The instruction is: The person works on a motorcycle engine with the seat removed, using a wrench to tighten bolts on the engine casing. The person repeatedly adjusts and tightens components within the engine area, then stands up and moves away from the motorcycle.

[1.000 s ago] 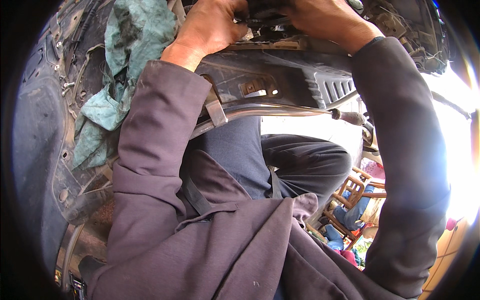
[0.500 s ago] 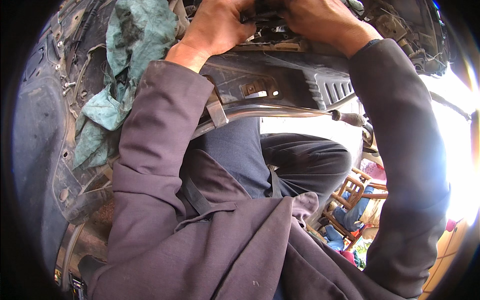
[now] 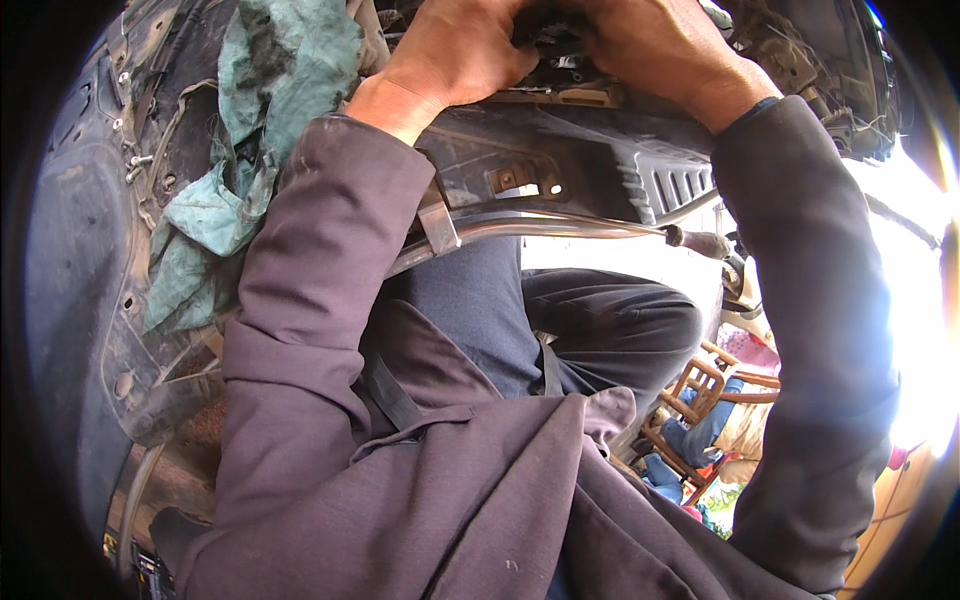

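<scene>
At the top edge, my left hand [image 3: 465,50] reaches into dark, grimy car parts [image 3: 560,65], its fingers curled and their tips hidden. My right hand [image 3: 660,50] faces it from the other side, fingers also curled into the parts; what either holds I cannot make out. Below the hands runs a black metal panel [image 3: 590,150] with slots and holes. A small metal bracket [image 3: 437,225] crosses a curved metal rod or pipe [image 3: 560,228], near a dark cylindrical handle [image 3: 700,242]. A stained green cloth [image 3: 215,210] lies on the parts left of my left arm.
Dark body panels and fittings [image 3: 90,250] line the left side. My bent leg [image 3: 620,330] is below the rod. At the lower right are a wooden chair [image 3: 700,385] and another person's blue-clad leg [image 3: 690,440]. Bright light fills the right edge.
Both my hands and wrists have shifted a little to the right, and the right wrist sits slightly lower. The fingers remain curled among the parts.
</scene>
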Action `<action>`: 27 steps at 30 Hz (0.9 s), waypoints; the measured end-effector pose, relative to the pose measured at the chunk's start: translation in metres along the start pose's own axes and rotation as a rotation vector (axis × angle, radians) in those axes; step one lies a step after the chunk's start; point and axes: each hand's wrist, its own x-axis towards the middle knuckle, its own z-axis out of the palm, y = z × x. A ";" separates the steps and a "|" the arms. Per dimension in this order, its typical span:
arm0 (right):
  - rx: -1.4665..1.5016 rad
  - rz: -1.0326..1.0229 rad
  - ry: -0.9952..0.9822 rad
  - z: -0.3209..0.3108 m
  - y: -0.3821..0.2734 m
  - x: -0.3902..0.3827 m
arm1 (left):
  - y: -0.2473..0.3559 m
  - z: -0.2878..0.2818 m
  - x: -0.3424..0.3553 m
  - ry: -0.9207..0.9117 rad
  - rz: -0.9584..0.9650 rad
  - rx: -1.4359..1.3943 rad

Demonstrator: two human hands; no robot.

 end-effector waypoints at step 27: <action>-0.273 -0.011 -0.017 0.021 -0.008 0.019 | -0.009 -0.002 -0.008 -0.111 -0.160 0.002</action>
